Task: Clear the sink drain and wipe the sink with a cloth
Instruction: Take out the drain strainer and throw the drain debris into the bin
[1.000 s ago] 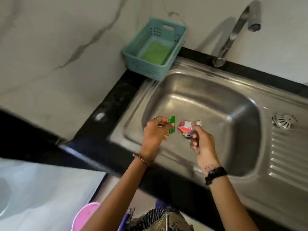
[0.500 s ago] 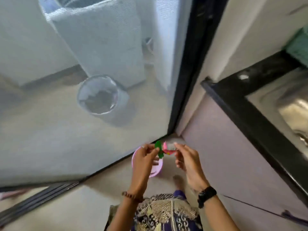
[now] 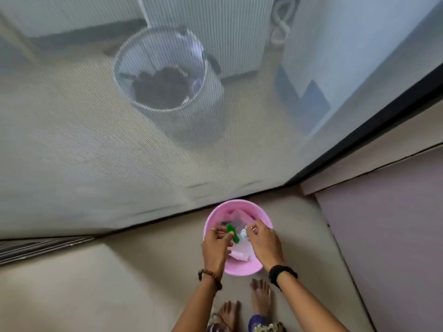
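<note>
Head view: both hands over the pink bin

Head camera looks straight down at the floor, with the pink bin as the landmark. Nearest the viewer, two bare feet stand just behind the bin. A beaded bracelet circles the left wrist and a black band the right wrist, both at the bin's near rim.

Over the bin's opening, the left hand has its fingertips pressed together, pinching a small green scrap that hangs above the bin's middle. The right hand is curled beside it, its fingertips pinching a crumpled whitish wrapper; the two scraps nearly touch, and the blur hides whether they do. Inside the bin, white and pink bits of litter lie on the bottom, under the hands.

Just beyond the bin's far rim runs a dark door frame, rising to the right. Past that frame a mesh screen covers the view. Through it, well beyond the bin, a round bucket with dark contents stands on the ground, and farther still a pale boxy appliance with a coiled hose at its right.

To the bin's right, a mauve cabinet front fills the edge.
</note>
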Demonstrator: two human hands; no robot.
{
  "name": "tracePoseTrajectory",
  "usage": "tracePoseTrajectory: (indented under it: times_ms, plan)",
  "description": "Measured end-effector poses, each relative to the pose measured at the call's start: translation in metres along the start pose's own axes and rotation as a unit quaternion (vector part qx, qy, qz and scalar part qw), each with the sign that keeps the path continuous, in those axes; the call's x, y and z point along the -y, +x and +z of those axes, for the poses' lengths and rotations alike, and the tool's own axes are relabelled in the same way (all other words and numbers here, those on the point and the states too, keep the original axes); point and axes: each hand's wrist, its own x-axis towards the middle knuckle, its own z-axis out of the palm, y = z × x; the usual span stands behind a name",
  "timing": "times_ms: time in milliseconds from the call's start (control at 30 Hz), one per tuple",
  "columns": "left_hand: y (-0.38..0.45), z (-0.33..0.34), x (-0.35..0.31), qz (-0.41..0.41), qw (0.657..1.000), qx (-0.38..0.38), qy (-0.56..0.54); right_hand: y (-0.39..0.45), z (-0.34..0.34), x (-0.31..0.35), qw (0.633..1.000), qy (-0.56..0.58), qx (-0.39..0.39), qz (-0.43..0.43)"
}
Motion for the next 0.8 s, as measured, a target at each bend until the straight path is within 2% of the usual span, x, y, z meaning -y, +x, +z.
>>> tracePoseTrajectory:
  times_ms: [133, 200, 267, 333, 433, 500, 600, 667, 800]
  plan:
    - [0.057, 0.027, 0.055, 0.012, 0.997, 0.053, 0.045, 0.043, 0.053, -0.036, 0.997, -0.006, 0.069, 0.015]
    - [0.056, 0.030, 0.062, 0.015, 0.995, 0.063, 0.073, 0.042, 0.056, -0.039, 0.998, 0.004, 0.063, 0.017]
    - [0.034, 0.025, 0.051, -0.012, 0.998, 0.045, 0.035, 0.026, 0.041, -0.028, 0.996, 0.067, 0.040, 0.035]
    - [-0.001, 0.017, 0.019, -0.063, 0.996, 0.042, -0.052, -0.004, 0.009, -0.004, 0.981, 0.184, 0.020, 0.064]
    - [-0.068, 0.006, -0.057, -0.139, 0.955, 0.057, -0.254, -0.067, -0.064, 0.042, 0.917, 0.384, 0.000, 0.108]
    - [-0.128, 0.000, -0.114, -0.154, 0.933, 0.077, -0.317, -0.120, -0.128, 0.074, 0.872, 0.476, 0.002, 0.114]
    - [-0.219, -0.003, -0.192, -0.135, 0.918, 0.145, -0.344, -0.196, -0.219, 0.108, 0.802, 0.591, 0.019, 0.081]
    - [-0.268, 0.000, -0.233, -0.120, 0.903, 0.209, -0.355, -0.236, -0.270, 0.120, 0.769, 0.637, 0.025, 0.050]
    - [-0.359, 0.024, -0.292, -0.081, 0.873, 0.344, -0.335, -0.309, -0.355, 0.116, 0.733, 0.679, -0.032, -0.023]
